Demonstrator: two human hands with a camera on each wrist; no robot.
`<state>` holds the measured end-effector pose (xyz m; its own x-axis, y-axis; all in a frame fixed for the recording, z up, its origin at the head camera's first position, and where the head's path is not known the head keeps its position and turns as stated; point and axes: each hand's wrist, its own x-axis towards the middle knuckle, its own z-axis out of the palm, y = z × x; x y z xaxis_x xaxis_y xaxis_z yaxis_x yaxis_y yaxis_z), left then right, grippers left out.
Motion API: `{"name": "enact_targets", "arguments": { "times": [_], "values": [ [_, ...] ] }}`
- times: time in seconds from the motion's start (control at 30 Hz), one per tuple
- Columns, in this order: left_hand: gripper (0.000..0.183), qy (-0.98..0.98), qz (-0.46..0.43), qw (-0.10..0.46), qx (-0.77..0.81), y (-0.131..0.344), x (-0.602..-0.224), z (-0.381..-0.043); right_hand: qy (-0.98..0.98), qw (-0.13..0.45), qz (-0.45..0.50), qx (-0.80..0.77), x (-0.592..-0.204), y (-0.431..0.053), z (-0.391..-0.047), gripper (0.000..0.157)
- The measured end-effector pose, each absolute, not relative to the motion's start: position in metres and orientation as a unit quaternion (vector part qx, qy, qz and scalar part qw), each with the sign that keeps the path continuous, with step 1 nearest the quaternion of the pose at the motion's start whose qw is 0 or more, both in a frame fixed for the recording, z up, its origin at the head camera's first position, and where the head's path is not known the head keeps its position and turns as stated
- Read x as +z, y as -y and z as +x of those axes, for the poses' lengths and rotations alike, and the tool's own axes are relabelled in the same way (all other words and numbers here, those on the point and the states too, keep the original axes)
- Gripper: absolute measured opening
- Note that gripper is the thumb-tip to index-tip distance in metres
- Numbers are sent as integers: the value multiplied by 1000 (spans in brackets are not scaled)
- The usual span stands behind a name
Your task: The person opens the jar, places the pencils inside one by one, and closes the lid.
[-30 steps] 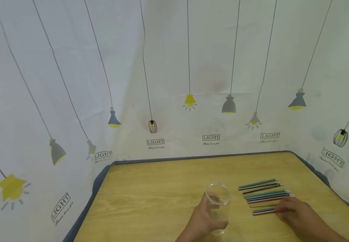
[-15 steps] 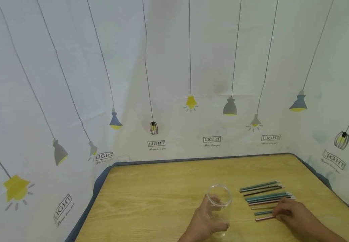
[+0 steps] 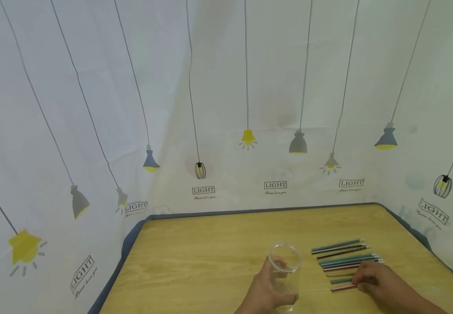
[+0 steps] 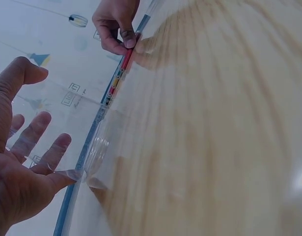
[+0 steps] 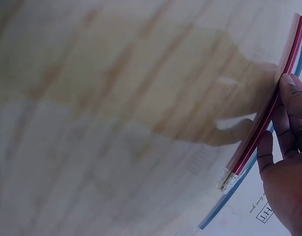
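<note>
My left hand grips an upright clear plastic cup, its fingers round the far side and the thumb across the near side. The cup's mouth faces up, and the table shows through its wall. To the right, my right hand pinches a red pencil lying nearest to me. In the right wrist view the fingertips meet the side of this red pencil, whose glossy reflection lies beside it. Just beyond it a teal pencil runs partly under the fingers. The hand covers the pencils' right ends.
Several teal, dark and red pencils lie in a loose row beyond the right hand, with a separate small group farther back. The wood-grain table has a dark blue edge. Lamp-printed white sheeting surrounds it on three sides.
The red pencil, earlier close alongside the teal one, has come apart from it toward me with my right hand. My left hand still holds the cup in place. The head view has tilted slightly.
</note>
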<state>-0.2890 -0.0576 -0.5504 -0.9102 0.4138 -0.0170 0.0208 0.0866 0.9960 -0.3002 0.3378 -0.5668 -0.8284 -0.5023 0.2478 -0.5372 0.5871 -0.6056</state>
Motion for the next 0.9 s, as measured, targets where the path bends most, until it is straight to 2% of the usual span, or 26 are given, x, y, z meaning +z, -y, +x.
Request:
{"name": "enact_targets", "arguments": {
  "times": [0.37,0.53,0.63,0.8,0.9],
  "values": [
    [71,-722,153,147,659,58,-552,-290,883,12,313,349,-564,-337,-300,10],
    [71,-718,152,150,662,58,-550,-289,878,51,302,367,-555,-324,-295,16],
    [71,-716,154,153,664,59,-548,-288,883,75,276,374,-538,-311,-291,16],
    [70,-712,151,157,668,59,-547,-287,867,69,221,441,-501,-285,-283,12],
    [69,-708,149,160,672,58,-547,-286,848,66,185,492,-481,-270,-278,16]
  ]
}}
